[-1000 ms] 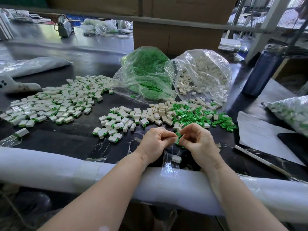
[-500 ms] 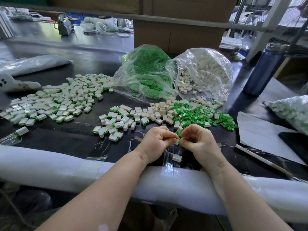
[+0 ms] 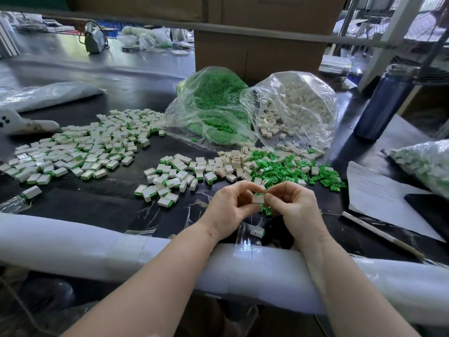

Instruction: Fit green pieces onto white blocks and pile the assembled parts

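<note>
Left hand (image 3: 229, 207) and right hand (image 3: 292, 205) are both pinching one white block (image 3: 258, 198) between them, just above the dark worktop (image 3: 102, 203). Assembled parts (image 3: 80, 149) are lying piled at left, loose green pieces (image 3: 286, 167) beyond the hands.

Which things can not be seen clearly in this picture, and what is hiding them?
- Head view: white block, most faces covered by left hand and right hand; whether green is fitted is unclear.
- Green pieces under the right hand, mostly covered.
- Bag of assembled parts, cut by the right edge.
- Far bench items, blurred.
</note>
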`<state>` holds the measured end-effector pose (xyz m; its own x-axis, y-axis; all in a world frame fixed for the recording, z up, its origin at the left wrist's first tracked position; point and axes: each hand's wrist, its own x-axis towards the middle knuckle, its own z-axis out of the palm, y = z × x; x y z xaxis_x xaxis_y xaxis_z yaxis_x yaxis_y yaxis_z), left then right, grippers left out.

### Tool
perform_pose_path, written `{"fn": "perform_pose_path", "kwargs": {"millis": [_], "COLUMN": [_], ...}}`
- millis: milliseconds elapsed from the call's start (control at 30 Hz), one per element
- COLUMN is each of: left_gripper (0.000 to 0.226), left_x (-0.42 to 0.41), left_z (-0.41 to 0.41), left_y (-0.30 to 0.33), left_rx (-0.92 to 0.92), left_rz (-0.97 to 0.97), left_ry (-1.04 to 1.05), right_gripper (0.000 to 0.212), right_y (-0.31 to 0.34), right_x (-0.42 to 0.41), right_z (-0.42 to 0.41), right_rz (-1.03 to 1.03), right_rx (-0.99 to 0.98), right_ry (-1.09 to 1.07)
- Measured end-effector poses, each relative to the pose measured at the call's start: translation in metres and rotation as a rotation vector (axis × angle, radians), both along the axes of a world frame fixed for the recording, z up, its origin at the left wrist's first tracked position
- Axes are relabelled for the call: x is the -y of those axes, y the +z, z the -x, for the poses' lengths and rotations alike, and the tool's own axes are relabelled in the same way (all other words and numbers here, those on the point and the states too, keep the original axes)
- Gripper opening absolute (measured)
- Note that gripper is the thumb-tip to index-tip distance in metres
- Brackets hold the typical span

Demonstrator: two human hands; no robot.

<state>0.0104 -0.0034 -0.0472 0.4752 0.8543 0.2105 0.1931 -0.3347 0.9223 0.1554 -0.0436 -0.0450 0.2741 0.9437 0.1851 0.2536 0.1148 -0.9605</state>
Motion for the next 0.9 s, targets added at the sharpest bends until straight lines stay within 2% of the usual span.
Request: {"fn": "perform_pose_path", "kwargs": {"millis": [200, 333, 633, 800, 900], "left_gripper": [0.012, 0.017, 0.018, 0.017, 0.018], "left_x": [-0.0016, -0.0024, -0.0019, -0.0013, -0.0004], "left_z": [0.0003, 0.0004, -0.0002, -0.0007, -0.0012], "left_y": [-0.0006, -0.0015, -0.0018, -0.0015, -0.0012], "left_rx": [-0.057, -0.173, -0.263, -0.154, -0.074], "left_rz": [-0.052, -0.067, -0.098, -0.06, 0.005], "left_ry": [0.095, 0.072, 0.02, 0.062, 0.071], "right_gripper": [0.009, 0.015, 0.025, 0.016, 0.011], "right_y": [0.0013, -0.0013, -0.003, -0.0017, -0.0021], "right_x": [0.0012, -0.0003, -0.0024, -0.0018, -0.0013], "right_z": [-0.0004, 0.0015, 0.003, 0.0029, 0.0026], "right_rz": [0.001, 0.033, 0.093, 0.052, 0.03], "right_rx": [-0.084, -0.02, 0.134, -0.067, -0.089], "right_ry": [0.031, 0.019, 0.05, 0.041, 0.046]}}
